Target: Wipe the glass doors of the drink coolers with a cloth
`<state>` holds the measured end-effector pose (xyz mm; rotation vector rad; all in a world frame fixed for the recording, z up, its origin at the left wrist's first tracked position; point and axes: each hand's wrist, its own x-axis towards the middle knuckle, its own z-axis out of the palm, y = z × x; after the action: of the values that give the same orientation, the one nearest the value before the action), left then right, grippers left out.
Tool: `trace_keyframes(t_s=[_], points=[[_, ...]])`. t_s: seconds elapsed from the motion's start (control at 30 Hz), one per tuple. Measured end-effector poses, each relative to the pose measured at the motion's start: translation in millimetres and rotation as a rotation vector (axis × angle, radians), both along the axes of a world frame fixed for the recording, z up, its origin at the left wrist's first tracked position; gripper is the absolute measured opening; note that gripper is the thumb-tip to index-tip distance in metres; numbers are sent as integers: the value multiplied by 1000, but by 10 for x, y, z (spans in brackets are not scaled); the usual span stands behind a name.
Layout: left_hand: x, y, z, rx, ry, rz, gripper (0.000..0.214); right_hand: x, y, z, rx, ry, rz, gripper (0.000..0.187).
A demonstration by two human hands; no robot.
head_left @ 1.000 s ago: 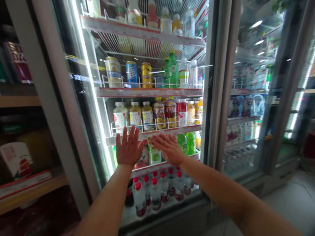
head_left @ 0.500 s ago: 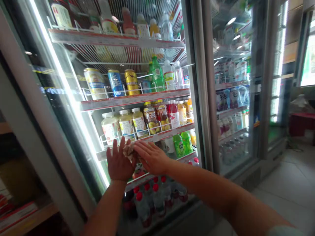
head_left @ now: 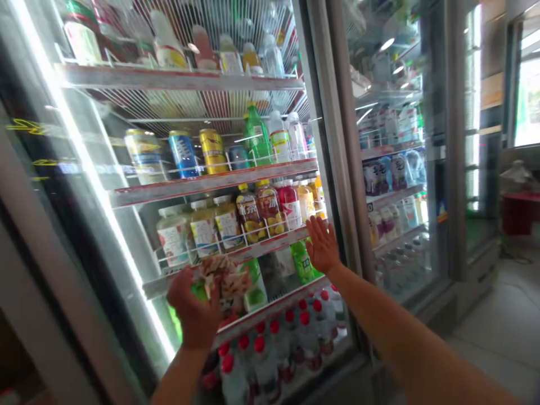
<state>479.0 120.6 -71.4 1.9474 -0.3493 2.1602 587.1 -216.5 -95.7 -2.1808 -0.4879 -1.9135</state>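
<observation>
I face a glass-fronted drinks cooler door (head_left: 139, 169). My left hand (head_left: 194, 312) is closed round a crumpled pale cloth (head_left: 223, 278) and holds it against the glass low down, in front of the third shelf's edge. My right hand (head_left: 322, 246) lies flat on the glass near the door's right frame (head_left: 337, 185), fingers spread and pointing up. Behind the glass stand cans (head_left: 182, 153), green bottles (head_left: 257, 138), tea bottles (head_left: 257, 212) and red-capped water bottles (head_left: 270, 349).
A second cooler door (head_left: 396, 169) stands to the right, with a third beyond it. The tiled floor (head_left: 498, 337) opens to the right. A red box (head_left: 521, 214) sits at the far right near a bright window.
My right hand has slid right across the glass, away from my left. My left hand has closed round the cloth. The view has swung to the right.
</observation>
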Motion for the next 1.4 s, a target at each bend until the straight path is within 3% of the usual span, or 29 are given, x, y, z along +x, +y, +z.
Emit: trace_keyframes(t_s=[0.1, 0.2, 0.3, 0.4, 0.5, 0.57, 0.67, 0.77, 0.83, 0.93, 1.0, 1.07, 1.13, 1.23, 1.4], points=[[49, -452, -18, 81, 48, -36, 37, -11, 16, 11, 5, -10, 7, 70], [98, -1010, -103, 299, 130, -93, 44, -1, 2, 8, 15, -2, 13, 69], [191, -1502, -328, 403, 241, -78, 46, 17, -2, -1, 23, -5, 20, 67], [317, -1747, -554, 524, 337, -15, 52, 23, 2, -1, 15, -29, 8, 66], [407, -1668, -552, 582, 258, 22, 54, 16, 2, 7, 7, -24, 3, 67], [416, -1481, -404, 548, 143, 38, 58, 11, 3, 13, 4, -13, 9, 68], [353, -1166, -121, 378, 3, 106, 73, 3, 4, 21, 7, -6, 12, 67], [245, -999, 9, 288, 5, 145, 76, -9, 0, 24, 9, 6, 13, 65], [188, -1009, -20, 324, 66, 125, 73, -16, -6, 20, 9, 13, 21, 65], [151, -1102, -79, 525, 167, 79, 72, -15, -13, 7, 16, 21, 34, 65], [146, -1115, -36, 621, 204, 89, 71, -10, -14, -4, 22, 41, 39, 64], [139, -1052, 67, 553, 204, 132, 69, -7, -13, -13, 29, 63, 40, 64], [123, -947, 154, 375, 164, 167, 69, -7, -14, -18, 30, 66, 38, 65], [89, -840, 120, 255, 100, 163, 72, -17, -17, -15, 23, 48, 30, 67], [68, -876, -121, 576, 216, 113, 70, -34, -22, -5, 17, -19, 28, 69]])
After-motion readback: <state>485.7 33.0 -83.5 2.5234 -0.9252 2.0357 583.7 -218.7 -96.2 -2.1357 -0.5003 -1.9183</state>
